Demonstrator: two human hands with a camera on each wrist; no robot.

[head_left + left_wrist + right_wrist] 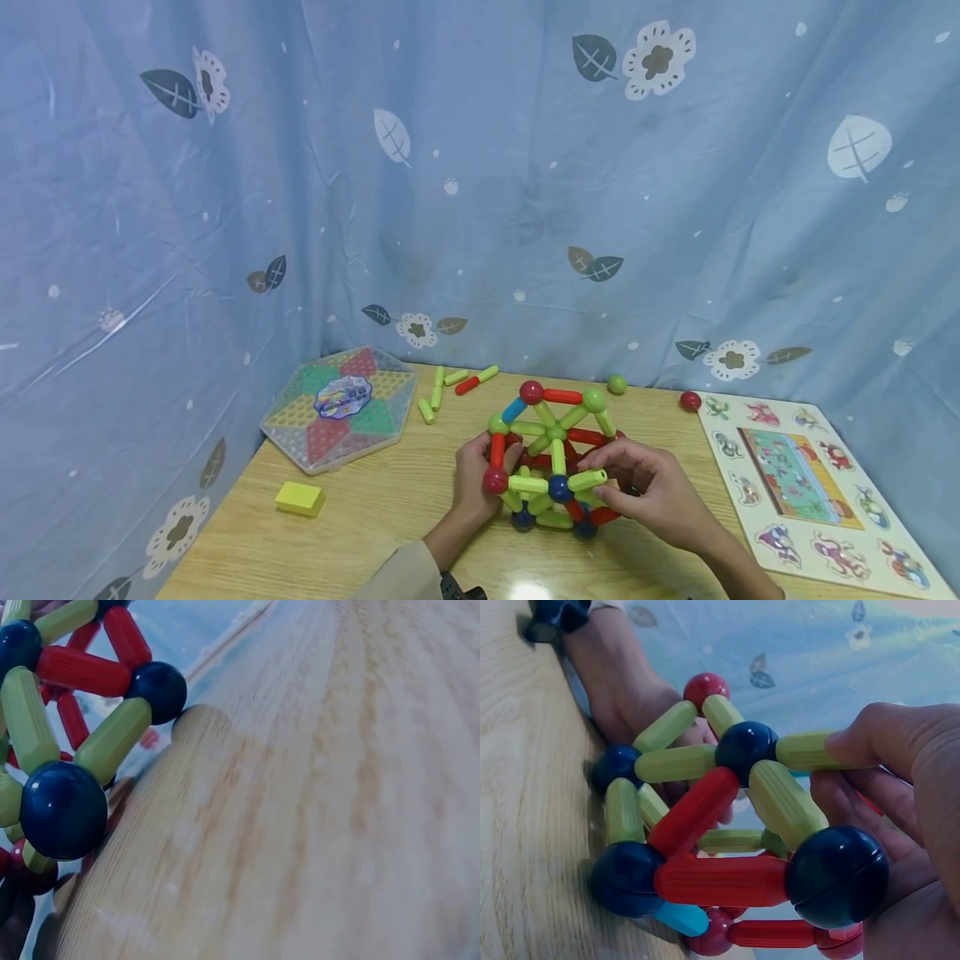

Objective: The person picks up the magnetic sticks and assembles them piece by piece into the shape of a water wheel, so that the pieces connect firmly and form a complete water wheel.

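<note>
A magnetic ball-and-rod frame (pixel 557 433) stands on the table, built of light-green, red and blue rods joined by red, green and dark-blue balls. My left hand (pixel 472 479) holds its left side, with the thumb by a red rod and the other fingers partly hidden. On the near side, my right hand (pixel 660 496) pinches a light-green rod (pixel 802 750) between thumb and fingers. That rod meets a dark-blue ball (pixel 747 753), and its free end points right in the head view. The left wrist view catches the frame's lower dark-blue balls (pixel 64 810) at its left edge.
Loose rods (pixel 437 388) lie behind the frame, with a green ball (pixel 617 384) and a red ball (pixel 690 402). At left are a hexagonal game board (pixel 300 446) and a yellow block (pixel 300 499). A picture puzzle board (pixel 806 467) lies right; curtains (pixel 487 208) enclose the table.
</note>
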